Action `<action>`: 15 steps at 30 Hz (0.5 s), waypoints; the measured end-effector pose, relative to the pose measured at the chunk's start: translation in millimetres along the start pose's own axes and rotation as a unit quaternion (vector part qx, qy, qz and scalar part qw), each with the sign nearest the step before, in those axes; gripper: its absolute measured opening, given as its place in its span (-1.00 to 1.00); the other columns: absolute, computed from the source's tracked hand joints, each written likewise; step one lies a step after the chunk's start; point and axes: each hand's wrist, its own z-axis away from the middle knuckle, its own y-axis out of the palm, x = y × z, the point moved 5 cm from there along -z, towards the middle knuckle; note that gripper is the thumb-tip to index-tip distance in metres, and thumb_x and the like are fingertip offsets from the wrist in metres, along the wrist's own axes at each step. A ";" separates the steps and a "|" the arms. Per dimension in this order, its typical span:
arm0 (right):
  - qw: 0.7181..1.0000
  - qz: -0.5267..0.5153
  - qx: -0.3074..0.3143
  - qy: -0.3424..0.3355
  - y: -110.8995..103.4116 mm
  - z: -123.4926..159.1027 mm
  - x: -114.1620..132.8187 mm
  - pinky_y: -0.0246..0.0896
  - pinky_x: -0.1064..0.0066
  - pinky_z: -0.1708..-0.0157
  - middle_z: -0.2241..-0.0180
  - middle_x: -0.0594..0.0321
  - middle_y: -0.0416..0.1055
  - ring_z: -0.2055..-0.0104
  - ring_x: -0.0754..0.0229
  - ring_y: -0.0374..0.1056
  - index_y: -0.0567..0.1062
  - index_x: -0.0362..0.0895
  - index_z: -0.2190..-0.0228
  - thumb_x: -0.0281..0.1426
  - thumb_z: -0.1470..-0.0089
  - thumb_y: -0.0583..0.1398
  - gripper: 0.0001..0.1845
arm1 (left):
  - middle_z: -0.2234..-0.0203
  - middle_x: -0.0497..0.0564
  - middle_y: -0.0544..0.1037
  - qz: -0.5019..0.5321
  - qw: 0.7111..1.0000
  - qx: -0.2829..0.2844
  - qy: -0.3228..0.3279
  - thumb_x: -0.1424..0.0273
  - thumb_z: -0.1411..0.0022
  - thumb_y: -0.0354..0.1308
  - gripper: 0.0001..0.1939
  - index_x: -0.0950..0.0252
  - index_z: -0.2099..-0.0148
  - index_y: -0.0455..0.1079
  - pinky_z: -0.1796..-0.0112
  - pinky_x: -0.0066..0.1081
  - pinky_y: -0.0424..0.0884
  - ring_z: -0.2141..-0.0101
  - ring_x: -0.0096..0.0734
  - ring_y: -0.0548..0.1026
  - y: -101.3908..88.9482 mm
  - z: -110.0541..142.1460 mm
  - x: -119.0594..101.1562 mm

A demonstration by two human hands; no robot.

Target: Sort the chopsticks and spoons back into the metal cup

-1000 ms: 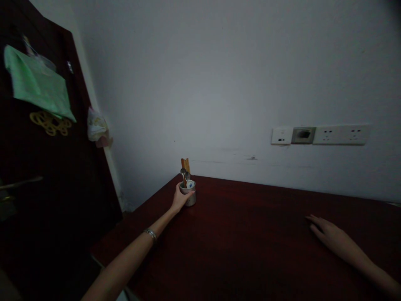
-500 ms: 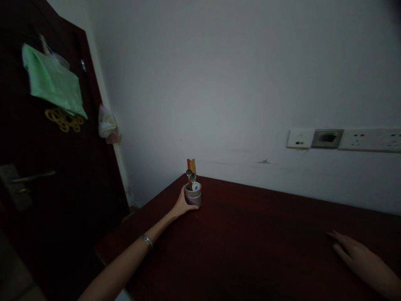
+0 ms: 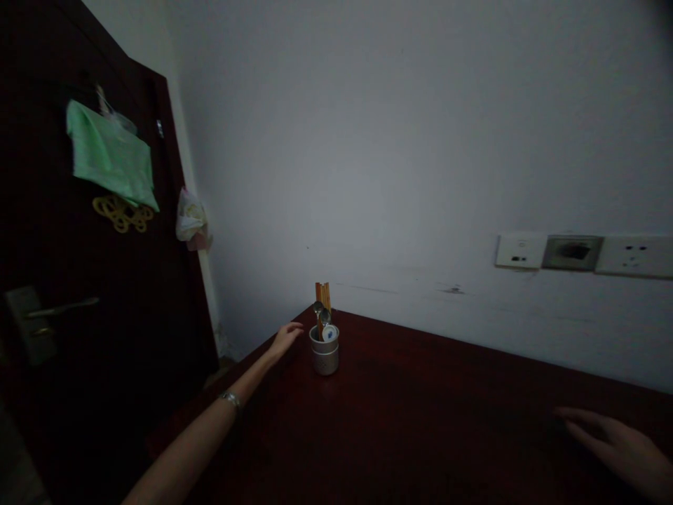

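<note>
A grey utensil holder (image 3: 325, 360) stands upright near the far left corner of the dark red table (image 3: 410, 414). Wooden chopsticks (image 3: 323, 297), metal spoons (image 3: 318, 308) and a white spoon with a blue mark (image 3: 329, 333) stick up out of it. Just left of the holder is my left hand (image 3: 284, 339), apart from it, fingers stretched and holding nothing; a metal band circles that wrist. Far off at the right edge, my right hand (image 3: 615, 436) rests over the table with thumb and fingers apart, nothing in it.
A pale wall (image 3: 368, 175) runs along the table's back edge, with sockets (image 3: 634, 255) at the right. To the left is a dark door with a lever handle (image 3: 63, 307) and a hanging green cloth (image 3: 113, 154). A plastic bag (image 3: 190, 216) hangs by the frame.
My left hand has let go of the utensil holder and moved away to its left. The holder stays standing on the table. The view has tilted slightly upward.
</note>
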 end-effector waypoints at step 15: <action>0.934 -0.309 0.103 -0.144 62.0 -59.0 384.7 0.22 0.34 0.21 0.34 0.07 0.49 0.28 0.15 0.39 0.51 -0.26 0.36 -0.30 0.15 0.12 -0.66 | 0.55 0.05 0.49 0.319 0.939 -0.044 -0.121 0.44 -0.10 -0.01 -0.89 0.36 0.34 0.31 0.44 -0.46 0.39 0.55 -0.45 0.47 44.2 -32.4 -11.4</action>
